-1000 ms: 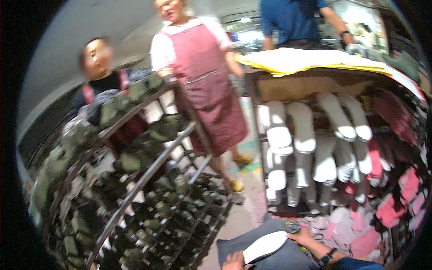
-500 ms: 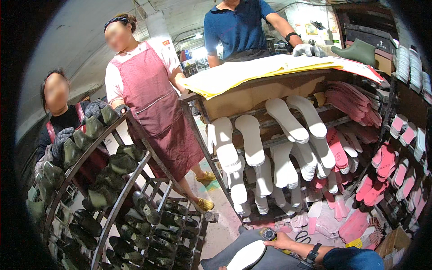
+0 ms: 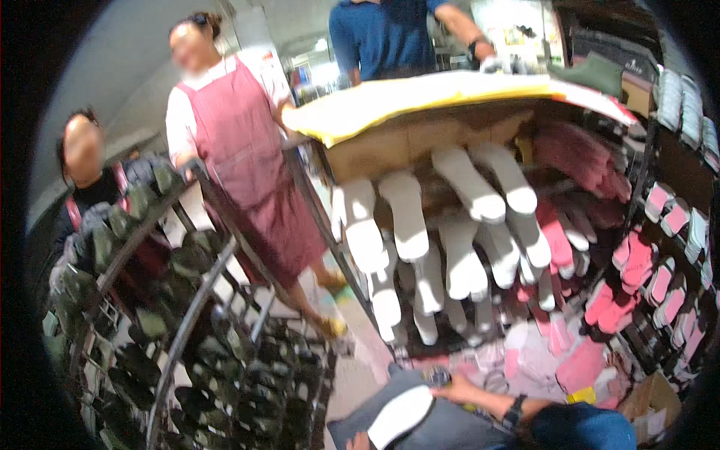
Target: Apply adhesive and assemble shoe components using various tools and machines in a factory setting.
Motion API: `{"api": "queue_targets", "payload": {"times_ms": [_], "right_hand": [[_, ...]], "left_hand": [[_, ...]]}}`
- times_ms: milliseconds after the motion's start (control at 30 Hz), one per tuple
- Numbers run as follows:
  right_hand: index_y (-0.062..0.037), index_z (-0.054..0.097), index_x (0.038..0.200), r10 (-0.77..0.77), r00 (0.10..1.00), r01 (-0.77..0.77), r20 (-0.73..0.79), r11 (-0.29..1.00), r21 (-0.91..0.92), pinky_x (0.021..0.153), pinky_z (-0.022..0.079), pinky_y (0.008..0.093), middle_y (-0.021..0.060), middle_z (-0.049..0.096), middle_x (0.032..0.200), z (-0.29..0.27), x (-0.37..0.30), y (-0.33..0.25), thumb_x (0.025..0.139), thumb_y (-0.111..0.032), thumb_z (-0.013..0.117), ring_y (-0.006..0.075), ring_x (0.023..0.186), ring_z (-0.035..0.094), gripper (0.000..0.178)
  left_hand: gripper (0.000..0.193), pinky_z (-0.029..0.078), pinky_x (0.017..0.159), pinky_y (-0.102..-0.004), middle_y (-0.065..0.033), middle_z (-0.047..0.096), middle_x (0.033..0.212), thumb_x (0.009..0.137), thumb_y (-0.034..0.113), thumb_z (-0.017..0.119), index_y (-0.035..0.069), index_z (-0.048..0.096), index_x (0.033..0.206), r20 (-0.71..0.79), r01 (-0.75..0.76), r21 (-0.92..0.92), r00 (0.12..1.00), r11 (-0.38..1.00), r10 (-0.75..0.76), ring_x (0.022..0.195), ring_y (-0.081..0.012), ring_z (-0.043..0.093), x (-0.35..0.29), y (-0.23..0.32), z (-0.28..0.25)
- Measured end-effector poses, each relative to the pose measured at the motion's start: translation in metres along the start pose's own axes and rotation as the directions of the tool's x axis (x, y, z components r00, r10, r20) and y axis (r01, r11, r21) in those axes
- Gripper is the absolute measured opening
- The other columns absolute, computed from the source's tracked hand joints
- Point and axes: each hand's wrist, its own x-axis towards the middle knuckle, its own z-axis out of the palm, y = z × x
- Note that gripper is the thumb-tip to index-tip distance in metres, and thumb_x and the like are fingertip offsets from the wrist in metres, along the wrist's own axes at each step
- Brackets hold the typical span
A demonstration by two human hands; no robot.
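Observation:
A white insole (image 3: 403, 415) lies slantwise over the dark grey cloth (image 3: 469, 433) on my lap. My right hand (image 3: 456, 391) comes in from the right and pinches the insole's far end. At the lower edge, part of my left hand (image 3: 359, 442) shows, closed on the insole's near end; the rest of it is out of the picture. Just beyond my right fingers is a small round dark thing (image 3: 436, 376), too blurred to name. A dark band circles my right wrist.
Ahead stands a rack of white insoles (image 3: 409, 217) and pink ones, with yellow-edged sheets (image 3: 420, 101) on top. A metal rack (image 3: 180, 352) of dark green shoe lasts fills the left. Three people stand beyond. More insoles hang at right, above a cardboard box (image 3: 652, 409).
The view has shifted and blurred, so the racks and people sit slightly higher and more to the left. More of my left hand shows. The insole stays between my hands.

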Motion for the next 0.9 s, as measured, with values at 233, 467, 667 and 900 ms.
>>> {"api": "queue_targets", "payload": {"times_ms": [233,467,667,900], "right_hand": [[-0.0027,0.059,0.112,0.162,0.975,-0.193,0.151,0.957,0.216,0.067,0.049,0.0323,0.0059,0.063,0.086,-0.041,0.014,-0.061,0.075,-0.024,0.079,0.0145,0.073,0.058,0.047],[-0.0039,0.062,0.097,0.277,0.929,-0.342,0.245,0.897,0.282,0.046,0.038,0.0237,-0.0034,0.056,0.070,-0.040,-0.002,-0.044,0.076,-0.022,0.076,0.0056,0.051,0.045,0.031],[-0.0007,0.062,0.101,0.148,0.969,-0.181,0.199,0.971,0.156,0.071,0.047,0.0305,0.0075,0.064,0.086,-0.041,-0.012,-0.055,0.076,-0.025,0.076,0.0160,0.077,0.059,0.038],[0.0008,0.059,0.096,-0.048,0.996,0.035,0.069,0.985,0.170,0.052,0.043,0.0257,-0.0005,0.058,0.070,-0.015,0.000,-0.023,0.079,-0.024,0.077,0.0069,0.056,0.050,0.035]], "left_hand": [[0.078,0.046,0.095,-0.0397,-0.0129,0.051,0.134,0.063,0.009,0.079,0.008,0.046,0.134,-0.067,-0.093,0.055,0.993,0.994,0.096,0.124,-0.0381,0.046,0.040,-0.021,0.022],[0.073,0.043,0.099,-0.0386,-0.0136,0.053,0.131,0.062,0.004,0.078,0.007,0.051,0.130,-0.089,-0.026,0.028,0.996,0.999,0.028,0.124,-0.0369,0.047,0.031,-0.021,0.028],[0.069,0.043,0.099,-0.0345,-0.0167,0.054,0.128,0.063,0.002,0.078,0.004,0.054,0.128,-0.092,-0.036,0.030,0.995,0.999,0.039,0.125,-0.0337,0.047,0.025,-0.022,0.028],[0.068,0.044,0.097,-0.0346,-0.0172,0.055,0.127,0.062,-0.001,0.077,0.003,0.055,0.126,-0.103,-0.077,0.046,0.991,0.996,0.082,0.122,-0.0336,0.050,0.030,-0.020,0.028]]}}
